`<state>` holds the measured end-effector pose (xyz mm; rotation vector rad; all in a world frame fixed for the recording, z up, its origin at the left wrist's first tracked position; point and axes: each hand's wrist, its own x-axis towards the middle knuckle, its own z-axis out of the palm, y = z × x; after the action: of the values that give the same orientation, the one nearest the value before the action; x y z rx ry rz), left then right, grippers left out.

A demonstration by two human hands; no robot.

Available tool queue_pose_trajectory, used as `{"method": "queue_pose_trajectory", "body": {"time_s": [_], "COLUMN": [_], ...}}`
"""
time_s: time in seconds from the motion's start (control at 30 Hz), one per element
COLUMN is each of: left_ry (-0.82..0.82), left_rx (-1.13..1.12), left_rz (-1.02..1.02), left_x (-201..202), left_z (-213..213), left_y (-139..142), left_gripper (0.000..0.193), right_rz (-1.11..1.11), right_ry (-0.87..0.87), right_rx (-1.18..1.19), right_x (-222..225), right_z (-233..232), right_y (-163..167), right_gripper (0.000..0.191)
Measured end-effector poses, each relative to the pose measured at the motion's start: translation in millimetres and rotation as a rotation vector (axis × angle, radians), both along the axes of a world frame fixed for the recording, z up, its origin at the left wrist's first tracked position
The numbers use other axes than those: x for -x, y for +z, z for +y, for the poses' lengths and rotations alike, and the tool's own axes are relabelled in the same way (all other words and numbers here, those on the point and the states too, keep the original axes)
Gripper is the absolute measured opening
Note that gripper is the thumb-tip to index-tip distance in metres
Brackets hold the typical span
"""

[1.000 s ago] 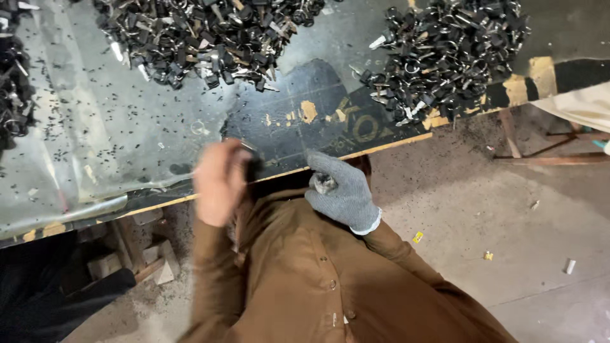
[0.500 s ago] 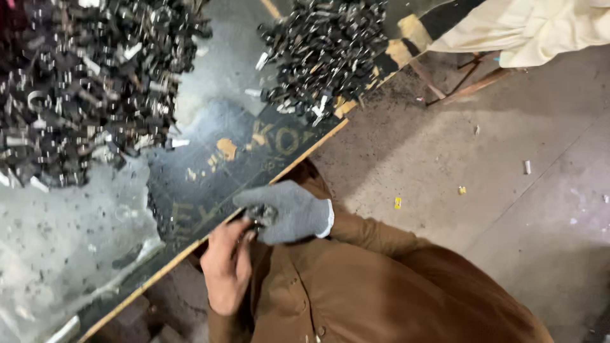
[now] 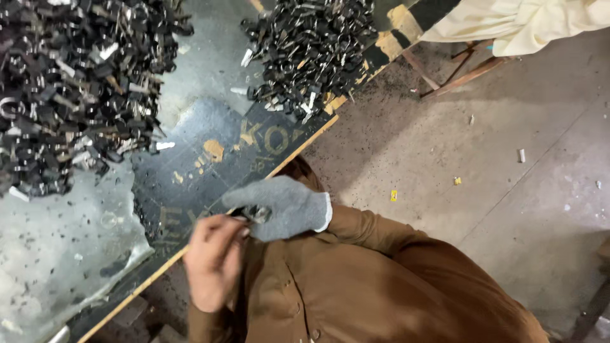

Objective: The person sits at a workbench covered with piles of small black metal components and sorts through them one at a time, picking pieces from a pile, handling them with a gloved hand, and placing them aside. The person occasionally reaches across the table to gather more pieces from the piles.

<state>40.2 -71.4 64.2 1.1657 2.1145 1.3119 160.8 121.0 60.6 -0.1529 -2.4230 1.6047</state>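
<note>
My right hand [image 3: 283,206], in a grey knit glove, is closed around a small dark metal part [image 3: 257,213] just over the table's wooden front edge [image 3: 289,159]. My bare left hand [image 3: 213,260] sits below and left of it, its fingertips pinched on the near end of the same part. Both hands are close to my chest, over my brown shirt [image 3: 356,286]. What exactly the left fingers grip is blurred.
Two heaps of small dark metal parts lie on the table, a big one [image 3: 70,82] at the far left and a smaller one [image 3: 311,47] at the top middle. A dark board with faded lettering [image 3: 210,159] lies between them. Concrete floor [image 3: 495,190] spreads right; another person's pale cloth [image 3: 527,22] shows at the top right.
The view has swung, so the table now sits up and to the left. My two hands stay together on the small part, the bare left hand now lower than the gloved one.
</note>
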Motion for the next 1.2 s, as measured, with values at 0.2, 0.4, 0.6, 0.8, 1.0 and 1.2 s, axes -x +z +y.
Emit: {"method": "queue_pose_trajectory", "body": {"time_s": [0.2,0.4,0.6,0.8,1.0,1.2], "left_ry": [-0.127,-0.075,0.141,0.3,0.249,0.211], "left_rx": [-0.088,0.098,0.074,-0.085,-0.094,-0.085], "left_rz": [0.345,0.622,0.597,0.396,0.383,0.418], "left_x": [15.5,69.5,71.1,59.0,70.4,74.1], "left_z": [49.9,114.5,79.1,70.1,66.3,68.1], "left_y": [-5.8,-55.0,-82.2,-93.7,-96.0,-91.6], "left_gripper": [0.051,0.032,0.041,0.02,0.017,0.024], "right_rz": [0.043,0.053,0.059,0.102,0.096,-0.12], "right_ry": [-0.156,-0.371,-0.282,-0.265,-0.175,-0.159], "right_rx": [-0.338,-0.638,-0.559,-0.462,-0.549,-0.768], "right_x": [28.3,61.0,45.5,71.3,82.9,99.3], "right_z": [35.8,60.8,27.7,21.4,23.2,11.7], "right_y": [6.2,1.4,-4.1,-13.9,-18.4,-14.9], "right_gripper": [0.048,0.045,0.042,0.038,0.035,0.024]}}
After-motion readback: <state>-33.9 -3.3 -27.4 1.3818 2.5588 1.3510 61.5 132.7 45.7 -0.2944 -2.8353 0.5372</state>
